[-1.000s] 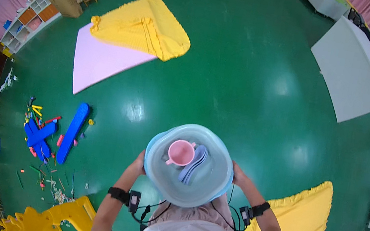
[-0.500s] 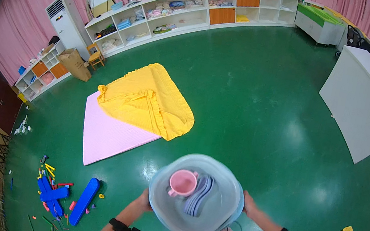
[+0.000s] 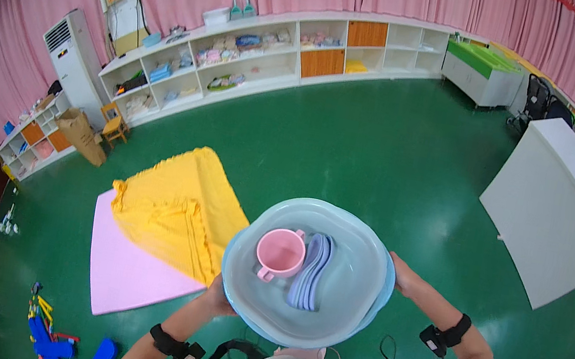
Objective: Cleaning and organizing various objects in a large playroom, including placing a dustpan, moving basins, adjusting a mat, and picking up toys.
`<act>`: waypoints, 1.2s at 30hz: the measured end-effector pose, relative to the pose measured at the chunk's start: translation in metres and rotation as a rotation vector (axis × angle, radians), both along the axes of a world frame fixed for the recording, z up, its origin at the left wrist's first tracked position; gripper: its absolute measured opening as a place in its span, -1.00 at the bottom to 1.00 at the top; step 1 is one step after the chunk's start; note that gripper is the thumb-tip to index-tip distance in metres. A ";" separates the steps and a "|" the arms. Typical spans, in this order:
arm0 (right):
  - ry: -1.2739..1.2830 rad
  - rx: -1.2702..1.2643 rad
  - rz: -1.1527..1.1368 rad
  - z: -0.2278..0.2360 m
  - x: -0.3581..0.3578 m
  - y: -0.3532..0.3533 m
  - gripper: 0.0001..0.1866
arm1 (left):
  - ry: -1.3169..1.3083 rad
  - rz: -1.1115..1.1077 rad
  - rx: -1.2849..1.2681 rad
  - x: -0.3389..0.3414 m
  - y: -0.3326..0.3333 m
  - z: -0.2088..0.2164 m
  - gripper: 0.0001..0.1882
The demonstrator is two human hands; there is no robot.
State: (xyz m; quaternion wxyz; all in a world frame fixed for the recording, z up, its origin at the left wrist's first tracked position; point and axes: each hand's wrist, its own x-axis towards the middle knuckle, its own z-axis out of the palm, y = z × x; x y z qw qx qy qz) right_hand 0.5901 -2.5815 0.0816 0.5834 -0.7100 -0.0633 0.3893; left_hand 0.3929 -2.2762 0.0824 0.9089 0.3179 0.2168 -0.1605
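Observation:
I carry a pair of nested light-blue basins (image 3: 343, 320) in front of my body, above the floor. My left hand (image 3: 219, 297) grips the rim on the left side, its fingers partly hidden under the basin. On the right side my right hand (image 3: 401, 274) is closed on the same rim, fingers partly out of sight behind it. Inside the upper basin lie a pink two-handled cup (image 3: 281, 253) and, just right of it, a row of wavy lavender pieces (image 3: 312, 272) stacked side by side.
A yellow ruffled blanket (image 3: 173, 198) lies over a pink mat (image 3: 126, 266) on the green floor. Blue blocks (image 3: 50, 345) and small toys lie at lower left. White shelves (image 3: 245, 68) line the far wall; a white curved counter (image 3: 551, 211) stands at right.
The basins, held in both hands, have risen and come nearer to the view. My view has tilted up, so the mat and toys sit lower and further left.

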 end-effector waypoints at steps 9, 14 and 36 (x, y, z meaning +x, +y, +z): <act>0.020 -0.019 -0.010 0.041 0.275 0.043 -0.47 | 0.156 -0.232 0.113 0.301 0.074 0.012 -0.50; -0.100 -0.164 0.078 0.046 0.432 0.110 -0.47 | 0.042 -0.196 0.032 0.452 0.131 0.010 -0.49; -0.017 0.002 0.281 0.023 1.061 0.538 -0.52 | 0.033 0.146 -0.002 1.002 0.513 0.027 -0.48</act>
